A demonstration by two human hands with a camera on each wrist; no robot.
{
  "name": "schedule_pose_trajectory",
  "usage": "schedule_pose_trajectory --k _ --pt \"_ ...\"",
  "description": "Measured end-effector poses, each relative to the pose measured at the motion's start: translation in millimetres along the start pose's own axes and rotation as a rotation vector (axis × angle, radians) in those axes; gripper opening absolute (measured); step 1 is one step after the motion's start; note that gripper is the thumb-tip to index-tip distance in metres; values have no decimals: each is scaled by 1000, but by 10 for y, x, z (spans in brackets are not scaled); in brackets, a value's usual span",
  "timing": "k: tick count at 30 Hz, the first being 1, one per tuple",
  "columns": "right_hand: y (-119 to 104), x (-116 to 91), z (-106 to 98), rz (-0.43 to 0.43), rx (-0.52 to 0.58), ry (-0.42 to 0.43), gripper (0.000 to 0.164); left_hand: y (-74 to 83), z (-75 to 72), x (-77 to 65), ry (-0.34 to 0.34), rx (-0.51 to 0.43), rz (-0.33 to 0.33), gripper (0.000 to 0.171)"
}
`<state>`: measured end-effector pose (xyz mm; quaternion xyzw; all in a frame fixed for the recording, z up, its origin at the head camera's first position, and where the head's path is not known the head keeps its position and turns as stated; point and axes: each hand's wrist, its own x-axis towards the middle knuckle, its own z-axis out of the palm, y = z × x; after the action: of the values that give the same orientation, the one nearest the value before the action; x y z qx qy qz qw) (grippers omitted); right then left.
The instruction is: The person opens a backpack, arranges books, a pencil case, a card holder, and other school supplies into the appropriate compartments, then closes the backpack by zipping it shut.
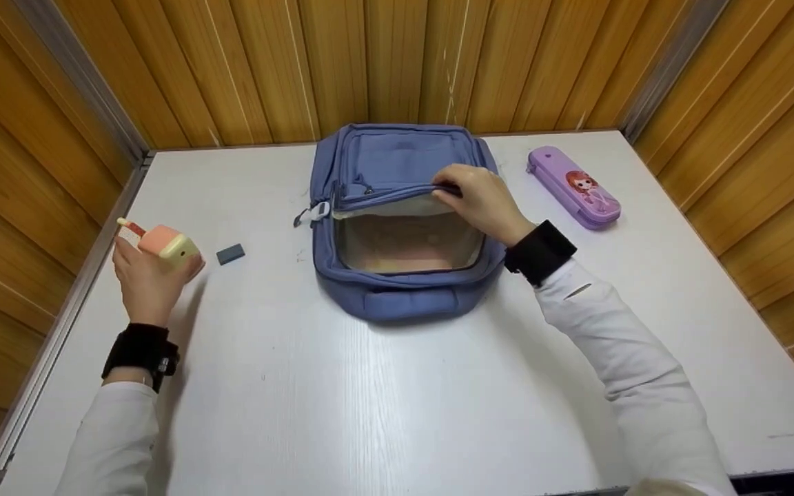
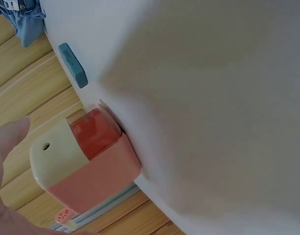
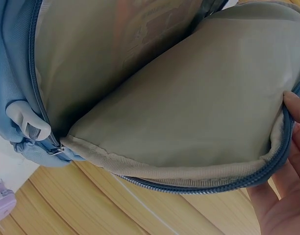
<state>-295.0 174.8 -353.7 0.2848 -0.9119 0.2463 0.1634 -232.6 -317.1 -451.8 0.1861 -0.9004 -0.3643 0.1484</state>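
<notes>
Wood-grained, ribbed panels [image 1: 397,69] stood behind a smooth white table [image 1: 335,399]. At the upper centre of the head view lay a blue woven-fabric backpack [image 1: 407,303], rounded at its corners, with a pale buckle [image 1: 320,211] on its left side. Right of centre, the right hand [image 1: 483,203] pinched the zipped edge of its flap [image 3: 189,107] between thumb and fingers, holding it raised; the flap's lining looked smooth and greyish-beige, trimmed with ribbed tape.

At the left of the frame, the left hand [image 1: 152,275] was spread around a boxy, round-edged pencil sharpener [image 1: 161,240] in coral and cream plastic, with a see-through red panel and a small crank. Its thumb stood clear of the sharpener in the left wrist view; whether other fingers touched it, I could not tell. Just right of them lay a small blue-grey block [image 1: 230,254]. At the upper right, a glossy, oblong purple pencil case [image 1: 573,186] bore a printed figure.
</notes>
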Motion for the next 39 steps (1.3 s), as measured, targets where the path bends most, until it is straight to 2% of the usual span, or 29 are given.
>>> schedule_pose_trajectory --k 4,6,9,14,18,21,25,28,32,39 --pt "4 8 -2 1 0 -2 18 -68 19 35 -104 -42 -58 107" --pt "7 11 -1 2 -2 -4 19 -84 31 47 -131 -66 -71 99" --pt "9 19 -5 4 -3 -3 19 -93 44 74 -147 -122 -100 89" --pt "5 27 -12 10 -1 0 19 -98 34 129 -171 -214 -131 84" --pt "3 32 -16 18 2 2 20 -103 19 149 -187 -225 -133 84" --pt "3 34 -16 18 3 4 20 -89 17 136 -168 -224 -118 84" --pt "3 36 -20 5 8 13 20 -31 29 103 -115 -213 -45 86" --pt "3 47 -29 2 7 22 20 53 17 60 -112 -198 9 86" --pt "0 62 -38 11 9 28 20 189 -19 -22 -174 -166 92 86" --pt "-7 61 -27 16 12 28 21 421 -28 -224 -316 -38 328 81"
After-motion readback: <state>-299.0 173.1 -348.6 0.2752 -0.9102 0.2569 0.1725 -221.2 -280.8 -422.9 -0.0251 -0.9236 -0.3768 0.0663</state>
